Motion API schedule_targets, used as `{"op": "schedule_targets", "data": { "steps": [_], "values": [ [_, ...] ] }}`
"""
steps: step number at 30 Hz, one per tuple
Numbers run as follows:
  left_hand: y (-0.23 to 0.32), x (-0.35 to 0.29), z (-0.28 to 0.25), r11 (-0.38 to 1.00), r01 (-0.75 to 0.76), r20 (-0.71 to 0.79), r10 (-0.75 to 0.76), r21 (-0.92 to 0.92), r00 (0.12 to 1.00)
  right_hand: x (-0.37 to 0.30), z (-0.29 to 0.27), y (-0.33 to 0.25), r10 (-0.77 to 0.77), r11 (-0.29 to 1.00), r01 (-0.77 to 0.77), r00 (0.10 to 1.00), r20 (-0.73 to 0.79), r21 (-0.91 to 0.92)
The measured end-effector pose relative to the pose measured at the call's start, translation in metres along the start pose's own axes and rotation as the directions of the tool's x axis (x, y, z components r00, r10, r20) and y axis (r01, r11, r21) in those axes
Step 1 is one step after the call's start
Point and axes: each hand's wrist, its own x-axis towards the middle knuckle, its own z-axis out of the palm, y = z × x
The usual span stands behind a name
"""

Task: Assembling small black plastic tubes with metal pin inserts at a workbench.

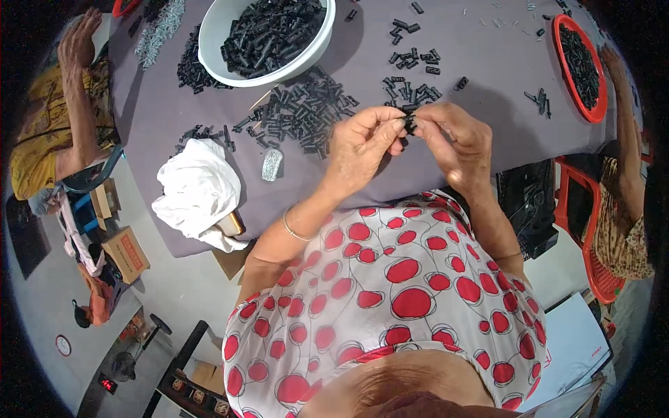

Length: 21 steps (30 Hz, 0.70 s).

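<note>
Near the front edge of the cloth-covered table, both my hands meet at a small black plastic part point(410, 125). My left hand point(362, 145) pinches it between thumb and index finger. My right hand point(456, 139) pinches it from the other side, its fingers curled. Fingertips hide most of the part, so its exact shape cannot be made out. Just beyond my hands lie loose short black pieces point(418, 94). A spread pile of slim black plastic pieces point(300, 111) lies beside my left hand.
A white bowl point(306, 68) of black pieces stands at the back. White cloth point(195, 184) and a silvery lump point(272, 165) lie left; small silvery pieces point(159, 38) lie far left. A red tray point(594, 115) stands right. Other people's arms point(80, 104) show on both sides.
</note>
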Motion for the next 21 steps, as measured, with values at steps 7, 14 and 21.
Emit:
{"op": "schedule_targets", "data": {
  "steps": [7,14,21],
  "values": [
    [0.001,0.0,-0.002,1.0,0.006,0.014,-0.006,0.016,1.0,0.001,0.001,-0.002,0.019,1.0,-0.019,1.0,0.006,0.009],
    [-0.004,0.0,0.003,0.994,-0.081,-0.038,0.084,0.078,0.996,0.0,0.005,0.0,0.008,0.999,-0.008,1.0,-0.006,-0.043],
    [-0.011,0.004,-0.003,0.99,-0.079,-0.012,0.079,-0.12,0.997,0.002,0.012,-0.003,-0.093,0.992,0.087,0.994,-0.056,-0.094]
  ]
}}
